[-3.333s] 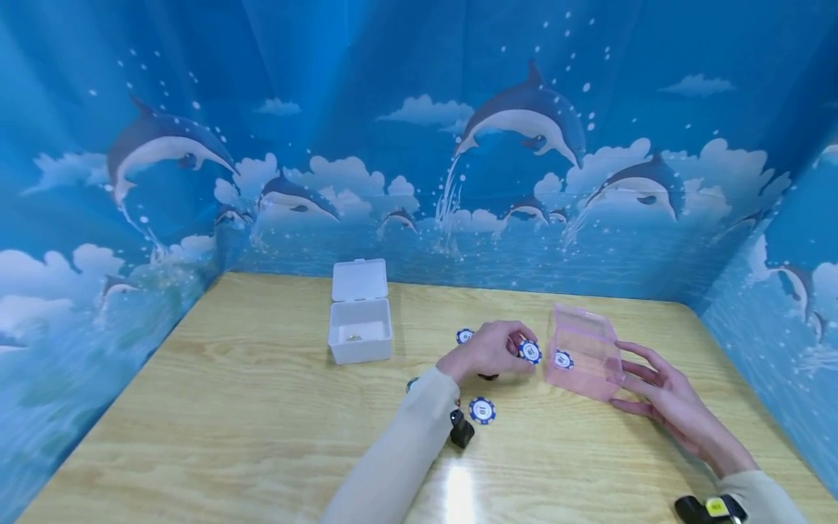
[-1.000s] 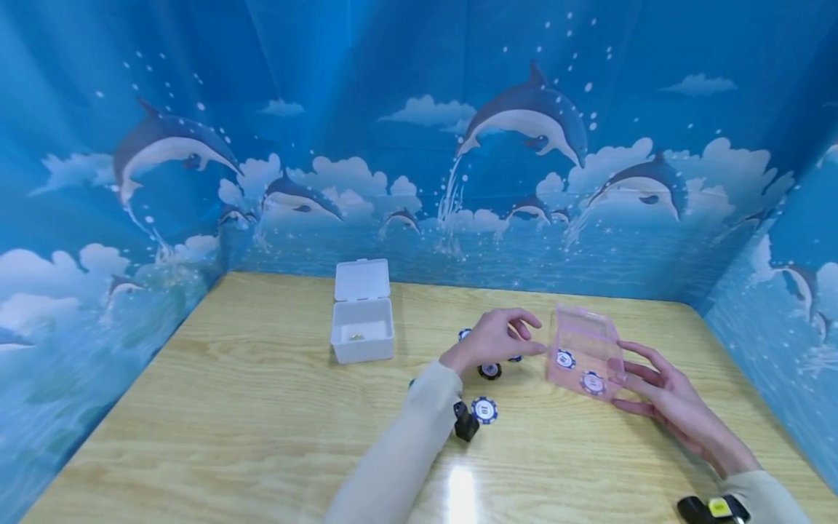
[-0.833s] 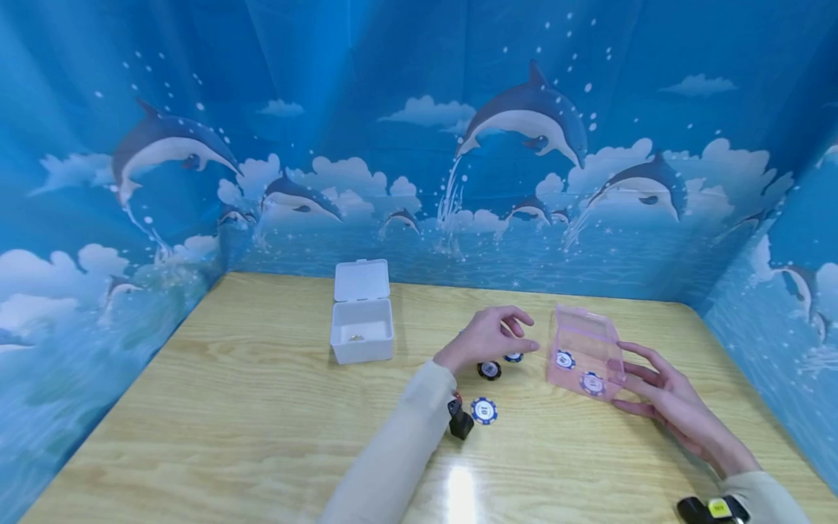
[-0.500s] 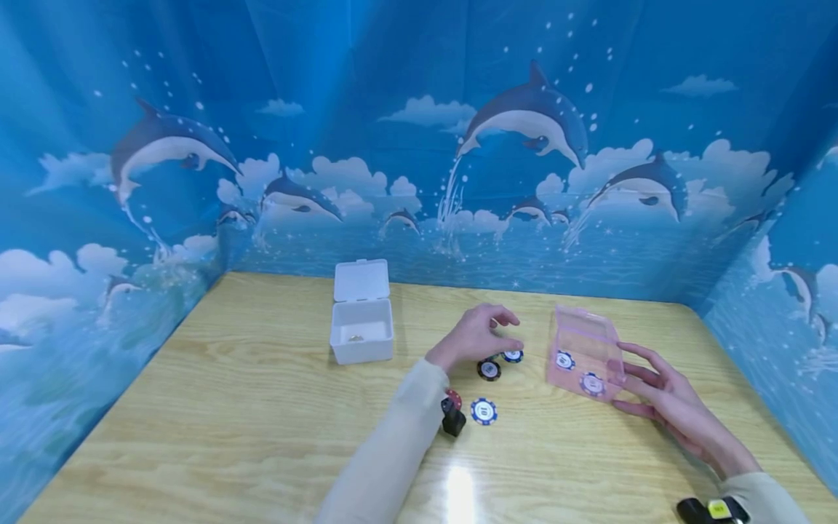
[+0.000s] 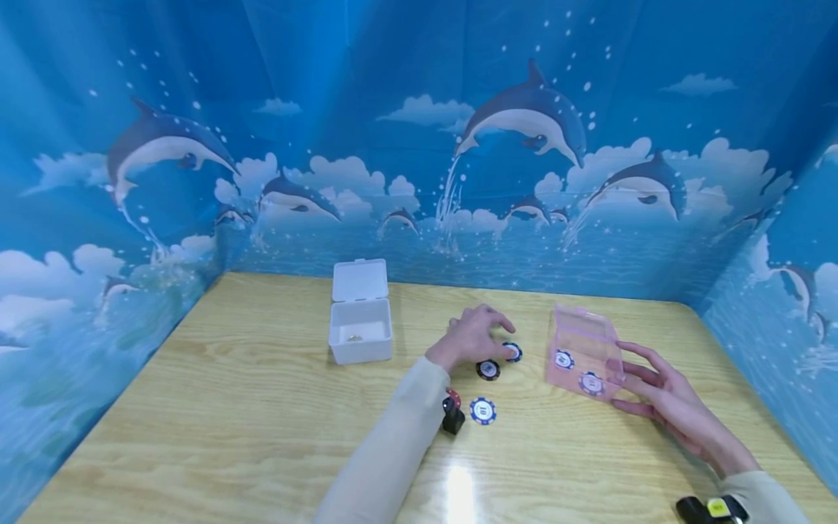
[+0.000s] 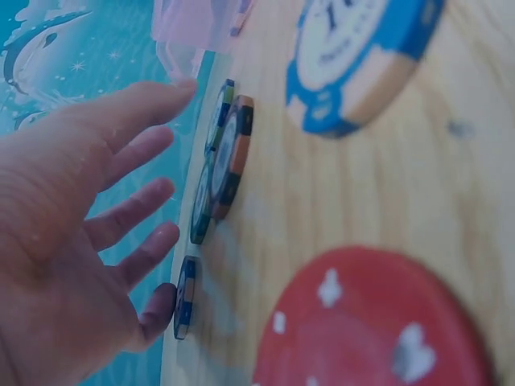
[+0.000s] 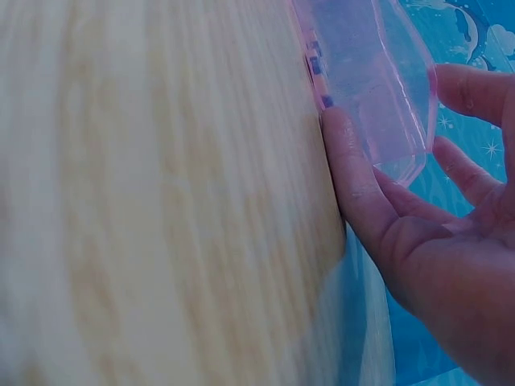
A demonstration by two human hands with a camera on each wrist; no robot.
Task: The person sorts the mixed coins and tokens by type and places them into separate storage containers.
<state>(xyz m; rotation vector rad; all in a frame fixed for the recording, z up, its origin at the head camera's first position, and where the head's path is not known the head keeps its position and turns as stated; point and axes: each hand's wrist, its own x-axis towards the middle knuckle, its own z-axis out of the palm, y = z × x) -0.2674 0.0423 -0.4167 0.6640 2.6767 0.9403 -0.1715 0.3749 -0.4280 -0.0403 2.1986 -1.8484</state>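
My left hand (image 5: 473,335) hovers over loose poker chips with fingers spread and gently bent, pinching nothing. Near its thumb lies a blue-and-white chip (image 5: 513,352), beside a black chip (image 5: 488,370). The left wrist view shows a green-edged chip (image 6: 203,201) below the fingers and a dark blue chip (image 6: 185,297) by the little finger. Closer to the person are another blue-and-white chip (image 5: 483,411) and a red chip (image 6: 362,322). My right hand (image 5: 668,393) grips the right side of a clear pink box (image 5: 572,388), lid up, holding two blue-and-white chips (image 5: 592,383).
A white box (image 5: 360,353) with its lid raised stands at the back left, a small gold-coloured thing (image 5: 355,338) inside. A dolphin-print curtain (image 5: 419,145) borders the wooden table (image 5: 229,400) at the back and sides.
The chip my left hand held has been let go; the pink box now shows two chips instead of one. That hand has drawn back leftward over the loose chips. My right hand stays put.
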